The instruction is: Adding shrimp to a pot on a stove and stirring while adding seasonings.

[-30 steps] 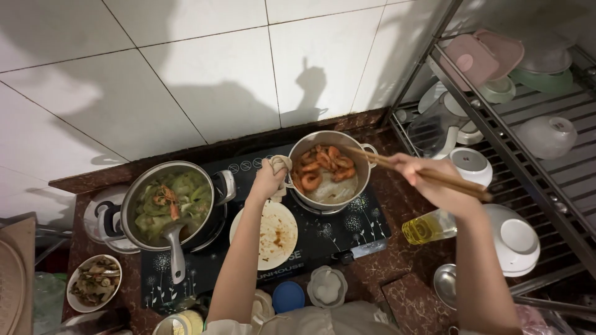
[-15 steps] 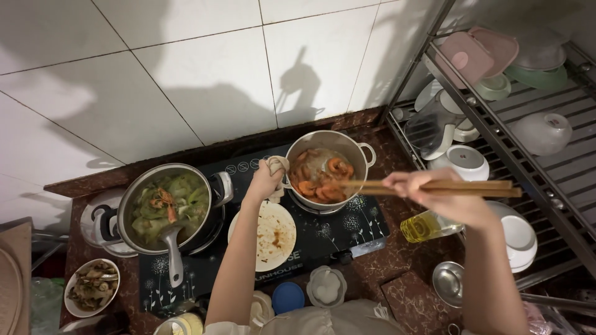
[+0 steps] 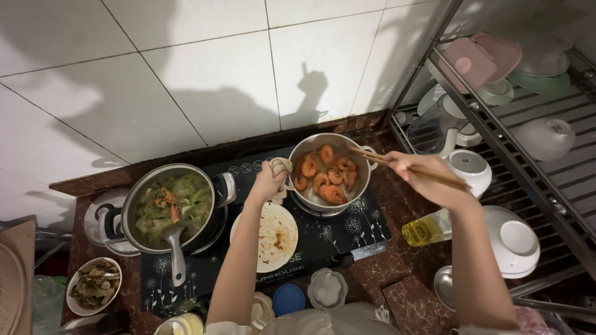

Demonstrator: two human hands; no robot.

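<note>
A steel pot [image 3: 360,183] with several orange shrimp [image 3: 327,175] stands on the black stove top [image 3: 366,232]. My left hand [image 3: 268,181] grips the pot's left handle through a pale cloth [image 3: 280,167]. My right hand [image 3: 422,177] holds wooden chopsticks [image 3: 397,163], tips reaching over the pot's right rim toward the shrimp.
A second pot of green soup with a ladle [image 3: 172,208] stands to the left. A used white plate [image 3: 276,237] lies in front. A bottle of oil [image 3: 428,228], small bowls and jars sit near the counter edge. A metal dish rack [image 3: 534,149] with bowls fills the right.
The chopsticks swung from lying across the pot's front to pointing in from the right rim. My right hand rose slightly. The view shifted a little; my left hand stayed on the handle.
</note>
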